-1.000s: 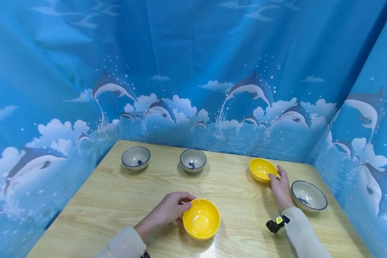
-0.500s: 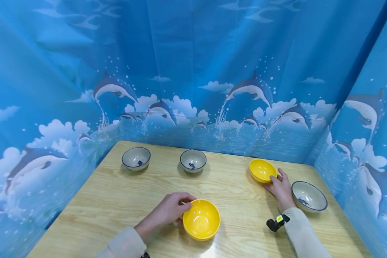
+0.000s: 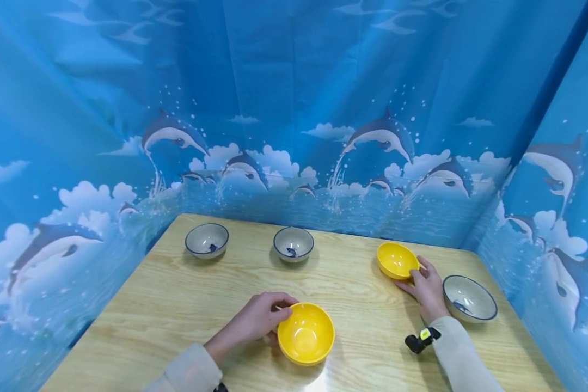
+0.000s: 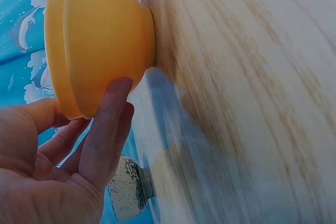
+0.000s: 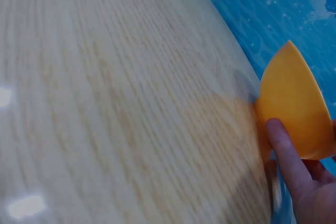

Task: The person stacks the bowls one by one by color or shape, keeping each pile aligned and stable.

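In the head view, a glossy yellow bowl stands upright at the front middle of the table. My left hand grips its left side, thumb at the rim. The left wrist view shows the fingers against the outer wall of this bowl, whose foot is at the tabletop. Towards the back right is a second yellow bowl. My right hand holds it by its right side, thumb at the rim. One finger lies low along that bowl's wall in the right wrist view.
Two grey bowls with dark blue rims, a left one and a middle one, stand along the back of the wooden table. Another grey bowl is just right of my right hand. A dolphin-print curtain surrounds the table's back and sides.
The far yellow bowl has shifted slightly left and nearer with my right hand, whose fingers now reach lower beneath its side. My left hand and its bowl have stayed put.
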`<state>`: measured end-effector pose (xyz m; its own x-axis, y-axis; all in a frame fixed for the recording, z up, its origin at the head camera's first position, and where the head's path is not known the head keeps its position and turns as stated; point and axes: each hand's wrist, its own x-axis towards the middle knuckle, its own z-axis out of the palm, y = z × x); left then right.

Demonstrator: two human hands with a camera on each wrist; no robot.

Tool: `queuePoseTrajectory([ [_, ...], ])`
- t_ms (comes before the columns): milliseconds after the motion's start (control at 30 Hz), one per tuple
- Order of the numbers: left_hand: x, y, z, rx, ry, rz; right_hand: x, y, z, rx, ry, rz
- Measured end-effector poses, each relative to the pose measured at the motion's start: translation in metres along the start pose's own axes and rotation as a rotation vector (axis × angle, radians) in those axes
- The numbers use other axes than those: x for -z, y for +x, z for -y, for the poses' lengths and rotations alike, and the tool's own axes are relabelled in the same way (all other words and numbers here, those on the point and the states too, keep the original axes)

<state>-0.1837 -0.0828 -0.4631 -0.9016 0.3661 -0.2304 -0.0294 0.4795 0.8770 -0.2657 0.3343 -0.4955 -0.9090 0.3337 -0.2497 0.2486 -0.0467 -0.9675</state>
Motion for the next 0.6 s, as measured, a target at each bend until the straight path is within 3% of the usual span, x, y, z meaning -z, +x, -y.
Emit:
queuePoseTrajectory([
  [333, 0.0, 0.001, 0.003, -0.015, -0.008, 0.006, 0.0, -0.008, 0.004, -0.032, -0.034, 0.002],
  [600, 0.0, 0.001, 0.003, -0.024, -0.008, 0.005, -0.006, -0.024, 0.01, -0.012, -0.105, 0.074],
])
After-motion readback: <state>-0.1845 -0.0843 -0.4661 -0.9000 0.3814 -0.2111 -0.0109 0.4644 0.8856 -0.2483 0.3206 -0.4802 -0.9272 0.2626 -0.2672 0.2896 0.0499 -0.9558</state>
